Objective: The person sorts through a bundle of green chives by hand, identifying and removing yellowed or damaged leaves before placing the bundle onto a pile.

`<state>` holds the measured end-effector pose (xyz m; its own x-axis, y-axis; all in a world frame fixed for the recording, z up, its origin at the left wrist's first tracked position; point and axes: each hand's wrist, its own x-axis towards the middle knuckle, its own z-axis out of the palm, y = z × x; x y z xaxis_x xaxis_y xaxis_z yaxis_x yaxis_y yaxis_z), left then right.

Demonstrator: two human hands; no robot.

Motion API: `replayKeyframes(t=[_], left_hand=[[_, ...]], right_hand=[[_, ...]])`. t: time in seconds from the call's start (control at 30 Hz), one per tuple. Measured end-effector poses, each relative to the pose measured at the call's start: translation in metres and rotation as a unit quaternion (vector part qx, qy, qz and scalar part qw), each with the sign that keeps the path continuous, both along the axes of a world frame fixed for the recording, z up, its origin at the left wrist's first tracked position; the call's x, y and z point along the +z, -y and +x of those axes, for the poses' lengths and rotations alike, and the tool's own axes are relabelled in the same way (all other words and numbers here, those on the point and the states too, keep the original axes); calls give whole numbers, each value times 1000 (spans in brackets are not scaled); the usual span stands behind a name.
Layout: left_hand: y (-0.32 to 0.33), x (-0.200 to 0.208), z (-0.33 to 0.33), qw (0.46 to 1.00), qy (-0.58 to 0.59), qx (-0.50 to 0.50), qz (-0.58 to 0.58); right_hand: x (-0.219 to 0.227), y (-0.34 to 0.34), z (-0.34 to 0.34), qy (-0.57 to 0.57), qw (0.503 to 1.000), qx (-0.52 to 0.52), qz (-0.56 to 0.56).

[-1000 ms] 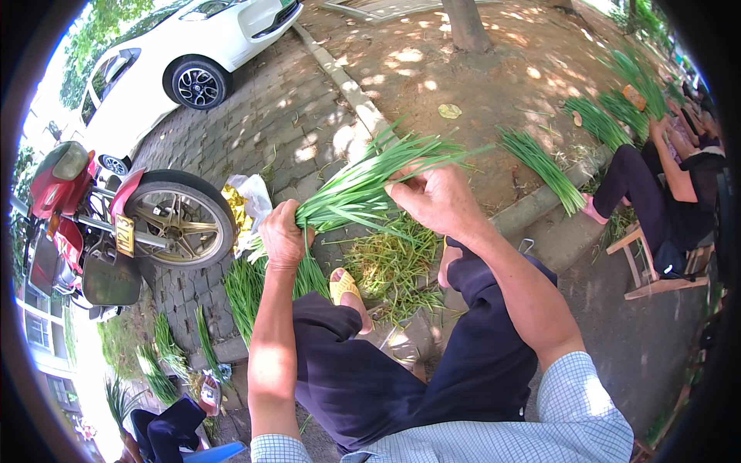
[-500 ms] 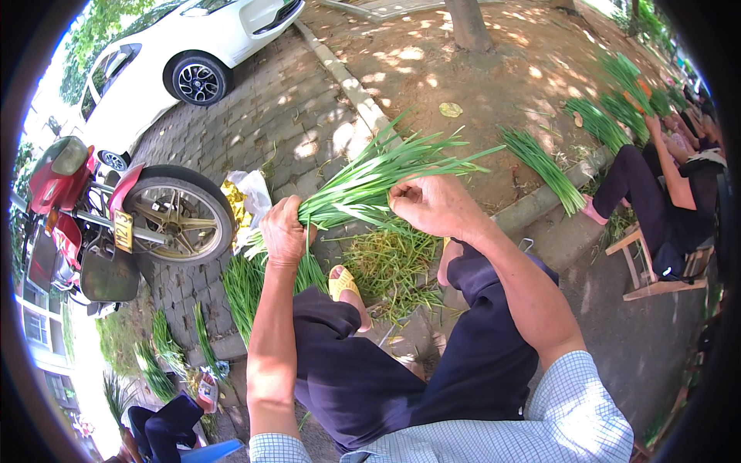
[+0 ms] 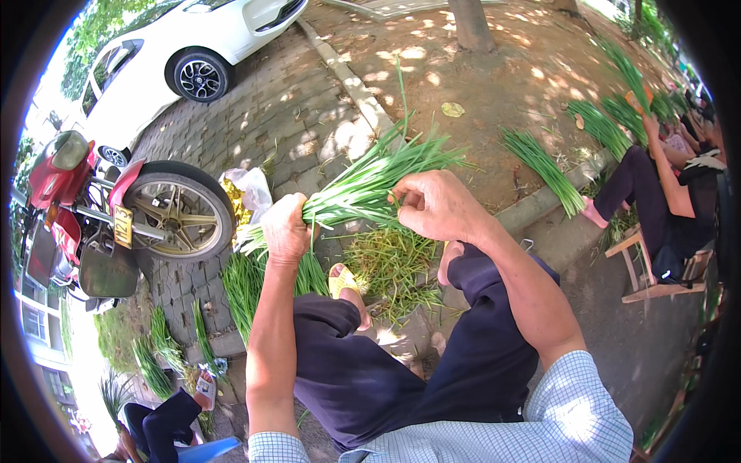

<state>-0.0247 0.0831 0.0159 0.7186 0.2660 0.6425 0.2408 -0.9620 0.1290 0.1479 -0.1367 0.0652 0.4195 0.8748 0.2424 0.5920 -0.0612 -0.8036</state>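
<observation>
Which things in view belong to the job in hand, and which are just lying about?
Job: green bunch, in the left hand; right hand, close by its leaves; likely the loose stalks below.

Just about: white car; red motorcycle; tree trunk; yellow leaf.

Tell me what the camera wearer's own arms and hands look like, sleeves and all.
The hands are ungloved, with no watch showing on either wrist. The forearms are bare, below short sleeves in pale blue-and-white checked cloth.
</observation>
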Motion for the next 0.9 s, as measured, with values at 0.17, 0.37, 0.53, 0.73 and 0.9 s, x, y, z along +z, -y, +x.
replayKeyframes(t=[0.17, 0.37, 0.53, 0.73, 0.9], left_hand=[[1, 2, -1, 998, -52, 34, 23], [1, 1, 0, 996, -69, 41, 31], [1, 1, 1, 997, -69, 30, 30], [0, -2, 0, 999, -40, 8, 4], [3, -5, 3, 998, -45, 14, -43]], right_hand=[[5, 1, -4, 11, 1000, 3, 0], [2, 1, -3, 69, 997, -20, -5], [-8, -2, 3, 99, 994, -42, 36], [-4, -1, 2, 85, 995, -43, 31], [-11, -3, 3, 116, 988, -86, 59]])
